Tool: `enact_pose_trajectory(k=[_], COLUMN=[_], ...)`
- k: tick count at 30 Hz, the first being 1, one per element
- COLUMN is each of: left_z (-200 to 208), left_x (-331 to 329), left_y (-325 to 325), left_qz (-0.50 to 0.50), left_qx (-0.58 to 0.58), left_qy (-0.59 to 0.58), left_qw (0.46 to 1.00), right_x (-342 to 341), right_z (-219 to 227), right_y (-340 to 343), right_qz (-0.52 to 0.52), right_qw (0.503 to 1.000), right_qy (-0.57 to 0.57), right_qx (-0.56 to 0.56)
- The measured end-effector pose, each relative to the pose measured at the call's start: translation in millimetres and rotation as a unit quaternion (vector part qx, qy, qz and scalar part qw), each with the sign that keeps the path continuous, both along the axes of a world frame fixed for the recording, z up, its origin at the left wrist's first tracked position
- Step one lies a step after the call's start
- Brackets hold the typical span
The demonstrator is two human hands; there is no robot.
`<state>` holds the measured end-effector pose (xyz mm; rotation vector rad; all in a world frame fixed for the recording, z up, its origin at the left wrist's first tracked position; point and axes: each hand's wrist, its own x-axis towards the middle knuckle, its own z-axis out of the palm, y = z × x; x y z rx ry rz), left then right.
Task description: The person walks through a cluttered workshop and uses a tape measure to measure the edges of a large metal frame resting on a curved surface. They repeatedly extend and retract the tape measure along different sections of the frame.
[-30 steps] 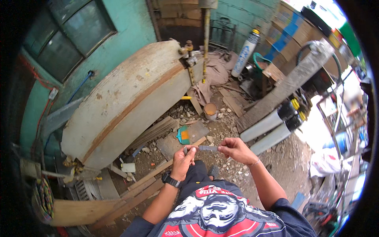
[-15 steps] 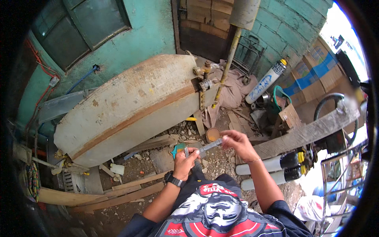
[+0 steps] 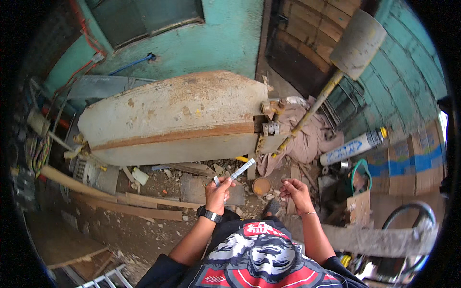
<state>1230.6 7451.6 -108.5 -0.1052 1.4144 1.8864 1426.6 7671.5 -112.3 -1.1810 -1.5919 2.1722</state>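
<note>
Since the narrow, flat, pale-grey jointed strip (image 3: 242, 169) looks thin, it is probably light and rather stiff along each piece, but may fold or snap if it is twisted. It is pinched near its lower end by the left hand (image 3: 218, 195), above the brown stony ground (image 3: 144, 211); the right hand (image 3: 296, 194) is apart, fingers curled, and I cannot tell if its fingertips meet. The best hold seems to be on the flat faces, near the joint.
</note>
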Motion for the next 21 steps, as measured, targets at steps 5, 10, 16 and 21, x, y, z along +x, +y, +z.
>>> enact_pose_trajectory(k=[5, 10, 16, 21], left_z=[21.7, 61.7, 74.1, 70.2], left_x=[55.1, 94.0, 97.6, 79.0], left_y=[47.8, 75.6, 86.3, 91.4], left_qz=[0.126, 0.112, 0.092, 0.098], left_qx=[-0.133, -0.192, -0.221, -0.204], left_qy=[0.335, 0.692, 0.738, 0.721], left_qw=[0.924, 0.687, 0.63, 0.656], right_x=[-18.1, -51.0, -75.0, -103.8], right_z=[29.9, 79.3, 94.6, 94.1], right_y=[64.4, 96.1, 118.3, 123.4], right_qz=[0.111, 0.225, 0.261, 0.271], right_qw=[0.991, 0.933, 0.908, 0.912], right_qy=[0.028, 0.126, 0.171, 0.166], right_qx=[-0.067, -0.25, -0.28, -0.258])
